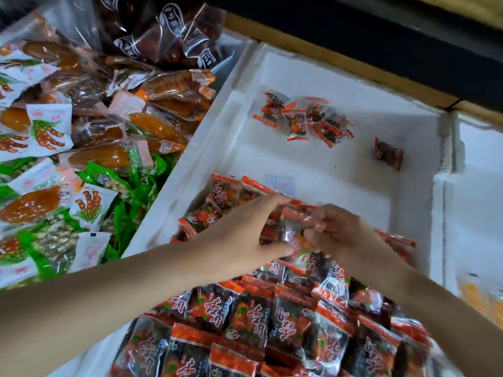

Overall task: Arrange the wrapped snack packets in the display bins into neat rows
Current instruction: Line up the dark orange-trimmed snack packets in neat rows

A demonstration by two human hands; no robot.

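Left hand [245, 235]: centre of frame; fingers over and thumb under the held packets, pinching their left end.
Right hand [343, 229]: just to the right; fingers curled round the right end of the same bundle.
Held packets [299, 227]: red-and-clear wrappers, between both hands, above the middle of the bin.
Handling: judged light, soft and crinkly; the glossy film is likely slippery and the contents squashable.
Grip point: flat faces or crimped red end seals, with light pressure only.
Stacked packets [258, 322]: lower centre, in overlapping rows.
Loose cluster [302, 118]: upper centre, unsorted.
Single packet [388, 155]: right of the cluster, well apart from it.
Foam bin [299, 74]: white, holds all the red packets.
Neighbouring bin contents [81, 131]: left of frame, mixed orange and green packets.
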